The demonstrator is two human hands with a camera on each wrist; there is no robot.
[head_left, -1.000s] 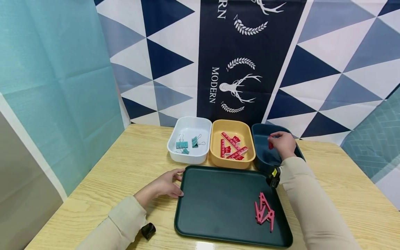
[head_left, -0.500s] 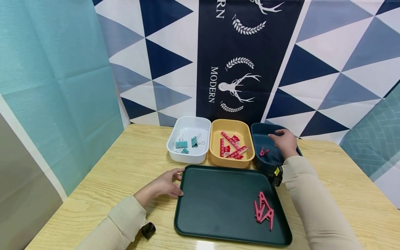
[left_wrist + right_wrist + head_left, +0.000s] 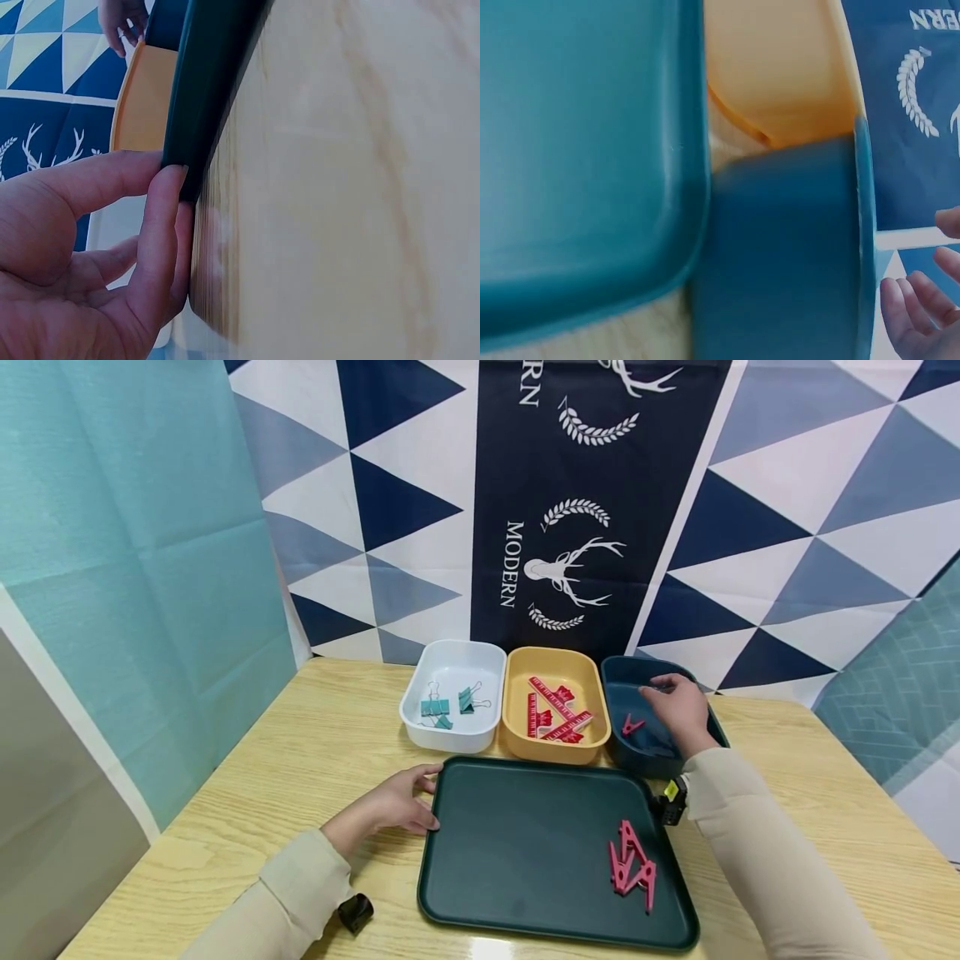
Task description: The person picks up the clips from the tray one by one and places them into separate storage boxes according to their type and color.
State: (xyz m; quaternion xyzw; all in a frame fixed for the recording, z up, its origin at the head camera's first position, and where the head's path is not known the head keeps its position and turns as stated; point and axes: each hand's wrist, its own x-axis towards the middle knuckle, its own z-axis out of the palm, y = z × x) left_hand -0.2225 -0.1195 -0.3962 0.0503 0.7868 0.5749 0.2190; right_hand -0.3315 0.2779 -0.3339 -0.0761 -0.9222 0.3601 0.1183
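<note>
My left hand rests at the left edge of the dark green tray, its thumb and fingers spread along the rim. In the left wrist view, the fingertips touch that rim. My right hand hovers over the dark blue bin with loosely bent fingers and nothing in them. Inside this bin lies a small pink clothespin. Larger pink clothespins lie bunched on the tray's right side. The right wrist view shows the right hand beyond the bin's wall.
A yellow bin with red ruler-shaped clips stands left of the blue one. Beside it is a white bin holding teal binder clips. All line the tray's far edge on a wooden table, before a patterned cloth.
My right hand has let go of the small pink clothespin, which dropped into the blue bin. Since then the hand has shifted only slightly. The left hand stays at the tray.
</note>
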